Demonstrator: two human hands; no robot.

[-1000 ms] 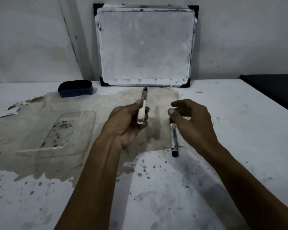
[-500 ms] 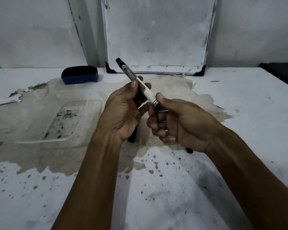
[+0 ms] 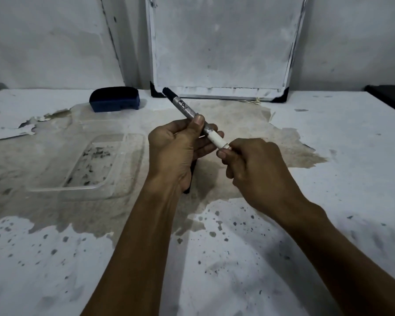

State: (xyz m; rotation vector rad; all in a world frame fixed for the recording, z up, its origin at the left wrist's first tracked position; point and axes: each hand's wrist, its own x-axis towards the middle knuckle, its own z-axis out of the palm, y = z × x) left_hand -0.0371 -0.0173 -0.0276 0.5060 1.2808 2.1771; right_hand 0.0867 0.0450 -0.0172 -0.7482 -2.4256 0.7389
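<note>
My left hand (image 3: 176, 151) grips a whiteboard marker (image 3: 185, 108) around its silver barrel, thumb on top. The marker slants from its black cap at the upper left down to a white end at the lower right. My right hand (image 3: 255, 169) pinches that white end between thumb and curled fingers. Both hands hover above the table's stained middle. A second black marker (image 3: 189, 179) lies on the table beneath my left hand, mostly hidden by it.
A smudged whiteboard (image 3: 221, 46) leans against the back wall. A blue eraser (image 3: 114, 99) sits to its left on the table (image 3: 328, 156). A clear plastic tray (image 3: 89, 165) lies at the left. A dark object (image 3: 390, 96) sits at the far right edge.
My right hand left the marker lying on the table and took hold of the white end of the held marker. The held marker tilted, its black cap now pointing up-left.
</note>
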